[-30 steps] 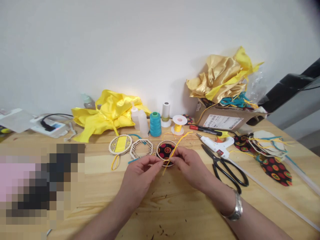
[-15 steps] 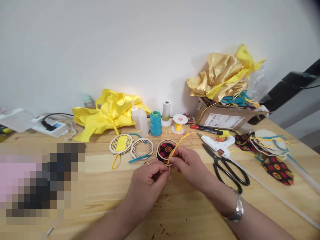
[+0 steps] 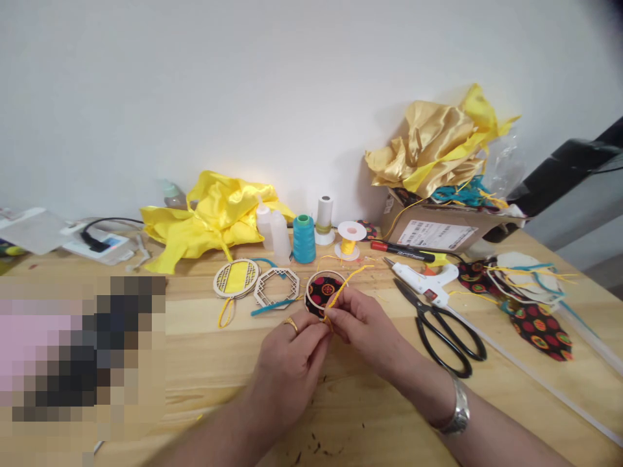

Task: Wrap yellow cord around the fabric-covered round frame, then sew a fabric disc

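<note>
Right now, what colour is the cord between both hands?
Yellow cord, best in the head view.

My feed is bright and evenly lit. The crumpled yellow satin cloth [image 3: 214,214] shows glare, and the brown cardboard box [image 3: 438,233] throws 1 soft shadow left onto the white wall [image 3: 243,97]. Left hand [image 3: 292,363], right hand [image 3: 365,327] and the thin yellow cord [image 3: 348,285] they pinch look sharp. Edges bow, the top-right corner is dark, and 1 pixelated block [image 3: 82,363] masks the left.

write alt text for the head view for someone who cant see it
A left hand and a right hand pinch a yellow cord at the near rim of a round wooden frame holding black patterned fabric, on a wooden table. Black scissors and a white glue gun lie to its right; a teal thread spool and yellow satin sit behind.
</note>
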Tool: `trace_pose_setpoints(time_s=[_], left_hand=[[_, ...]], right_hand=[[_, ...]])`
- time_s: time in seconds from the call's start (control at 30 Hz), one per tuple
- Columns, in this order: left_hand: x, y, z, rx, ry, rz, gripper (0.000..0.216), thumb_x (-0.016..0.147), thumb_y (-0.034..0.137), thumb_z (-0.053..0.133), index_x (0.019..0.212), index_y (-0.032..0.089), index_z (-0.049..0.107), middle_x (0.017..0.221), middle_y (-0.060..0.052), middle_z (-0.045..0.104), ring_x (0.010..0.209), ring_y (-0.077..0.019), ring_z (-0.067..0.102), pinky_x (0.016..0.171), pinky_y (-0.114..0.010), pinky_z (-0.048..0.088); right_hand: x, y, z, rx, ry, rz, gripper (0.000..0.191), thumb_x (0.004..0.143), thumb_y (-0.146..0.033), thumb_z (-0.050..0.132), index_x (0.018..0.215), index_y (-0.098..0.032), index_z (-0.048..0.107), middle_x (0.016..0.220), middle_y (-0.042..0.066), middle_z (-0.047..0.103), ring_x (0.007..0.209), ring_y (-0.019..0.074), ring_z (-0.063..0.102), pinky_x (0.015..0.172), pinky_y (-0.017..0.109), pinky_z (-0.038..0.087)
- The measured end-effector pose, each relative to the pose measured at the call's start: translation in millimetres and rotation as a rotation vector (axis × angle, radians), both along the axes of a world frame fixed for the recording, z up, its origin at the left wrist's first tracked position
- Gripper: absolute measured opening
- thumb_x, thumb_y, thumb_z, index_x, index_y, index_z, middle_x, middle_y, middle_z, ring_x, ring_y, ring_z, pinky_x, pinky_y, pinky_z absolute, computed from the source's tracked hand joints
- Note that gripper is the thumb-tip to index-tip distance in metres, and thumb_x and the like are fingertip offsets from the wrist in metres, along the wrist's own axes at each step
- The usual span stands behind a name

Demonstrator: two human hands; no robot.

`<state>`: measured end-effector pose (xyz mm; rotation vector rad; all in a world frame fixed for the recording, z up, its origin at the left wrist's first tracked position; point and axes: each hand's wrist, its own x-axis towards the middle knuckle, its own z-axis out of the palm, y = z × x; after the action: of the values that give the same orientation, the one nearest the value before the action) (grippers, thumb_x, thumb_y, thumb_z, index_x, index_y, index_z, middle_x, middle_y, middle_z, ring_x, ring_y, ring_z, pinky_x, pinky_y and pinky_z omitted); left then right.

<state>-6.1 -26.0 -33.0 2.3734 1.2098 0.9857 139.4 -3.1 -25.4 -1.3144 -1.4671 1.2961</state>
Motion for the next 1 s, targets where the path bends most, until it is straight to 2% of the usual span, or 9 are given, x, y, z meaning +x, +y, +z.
trace_pose_setpoints(time_s=[0.17, 0.3, 0.37, 0.43, 0.5, 0.57, 0.7, 0.83, 1.0], left_hand=[[-1, -3, 8.0, -0.039, -0.070, 0.006, 0.019, 0.078, 0.008, 0.048, 0.086, 0.019, 0.062, 0.094, -0.008, 0.061, 0.090, -0.0196, 0.057, 0.081, -0.032, 0.045], [-2, 1, 15.5, -0.153, -0.242, 0.215, 0.004, 0.075, 0.016, 0.055, 0.072, 0.019, 0.057, 0.113, -0.009, 0.053, 0.095, -0.0213, 0.055, 0.085, -0.035, 0.043], [-2, 4, 18.0, -0.377, -0.387, 0.276, 0.009, 0.075, 0.021, 0.057, 0.084, 0.020, 0.056, 0.114, -0.008, 0.054, 0.068, -0.0128, 0.057, 0.062, -0.028, 0.047], [0, 6, 20.5, -0.699, -0.517, 0.249, 0.028, 0.074, 0.024, 0.057, 0.103, 0.022, 0.055, 0.107, -0.006, 0.059, 0.045, -0.0055, 0.046, 0.042, -0.022, 0.039], [2, 8, 22.9, -0.968, -0.615, 0.178, 0.041, 0.072, 0.024, 0.059, 0.113, 0.022, 0.053, 0.096, -0.005, 0.064, 0.040, -0.0045, 0.044, 0.036, -0.019, 0.032], [3, 9, 24.8, -1.087, -0.703, 0.095, 0.041, 0.070, 0.021, 0.060, 0.112, 0.020, 0.057, 0.090, -0.005, 0.066, 0.049, -0.0089, 0.054, 0.038, -0.018, 0.034], [2, 11, 25.1, -1.057, -0.717, -0.017, 0.027, 0.073, 0.018, 0.057, 0.098, 0.019, 0.068, 0.084, -0.004, 0.067, 0.070, -0.0146, 0.058, 0.053, -0.021, 0.043], [0, 13, 23.2, -0.899, -0.549, 0.073, 0.023, 0.076, 0.022, 0.055, 0.093, 0.021, 0.071, 0.068, 0.000, 0.064, 0.058, -0.0116, 0.051, 0.053, -0.021, 0.040], [-2, 13, 23.3, -0.782, -0.441, 0.159, 0.017, 0.074, 0.019, 0.058, 0.080, 0.022, 0.074, 0.065, 0.002, 0.065, 0.063, -0.0129, 0.055, 0.061, -0.022, 0.040]], right_hand=[[3, 1, 3.5, 0.039, -0.014, 0.023, 0.010, 0.078, -0.020, 0.049, 0.069, -0.019, 0.046, 0.057, -0.005, 0.044, 0.054, 0.0101, 0.039, 0.052, 0.023, 0.033], [7, 2, 8.2, 0.125, -0.120, 0.041, 0.007, 0.079, -0.017, 0.049, 0.072, -0.019, 0.049, 0.064, -0.002, 0.051, 0.061, 0.0120, 0.045, 0.058, 0.025, 0.035], [7, 2, 9.4, 0.164, -0.173, 0.046, 0.006, 0.079, -0.015, 0.048, 0.075, -0.019, 0.051, 0.071, 0.000, 0.055, 0.067, 0.0132, 0.048, 0.061, 0.026, 0.037], [6, 0, 9.7, 0.178, -0.239, 0.041, 0.007, 0.080, -0.015, 0.048, 0.074, -0.019, 0.050, 0.073, 0.001, 0.057, 0.068, 0.0138, 0.049, 0.062, 0.027, 0.037], [5, -2, 9.4, 0.179, -0.296, 0.039, 0.008, 0.080, -0.015, 0.047, 0.073, -0.019, 0.049, 0.072, 0.001, 0.057, 0.066, 0.0140, 0.049, 0.060, 0.027, 0.037], [4, -4, 8.9, 0.179, -0.329, 0.046, 0.010, 0.081, -0.014, 0.045, 0.074, -0.020, 0.049, 0.071, 0.001, 0.058, 0.065, 0.0140, 0.050, 0.059, 0.026, 0.036], [4, -6, 8.5, 0.181, -0.343, 0.067, 0.012, 0.081, -0.013, 0.044, 0.073, -0.020, 0.049, 0.069, 0.000, 0.058, 0.063, 0.0133, 0.050, 0.057, 0.025, 0.036], [5, -5, 8.4, 0.181, -0.338, 0.080, 0.012, 0.081, -0.013, 0.046, 0.072, -0.020, 0.050, 0.069, -0.001, 0.059, 0.063, 0.0126, 0.051, 0.058, 0.024, 0.037], [5, -4, 8.7, 0.192, -0.343, 0.079, 0.011, 0.079, -0.013, 0.048, 0.070, -0.019, 0.050, 0.068, -0.001, 0.058, 0.062, 0.0118, 0.049, 0.057, 0.024, 0.036]])
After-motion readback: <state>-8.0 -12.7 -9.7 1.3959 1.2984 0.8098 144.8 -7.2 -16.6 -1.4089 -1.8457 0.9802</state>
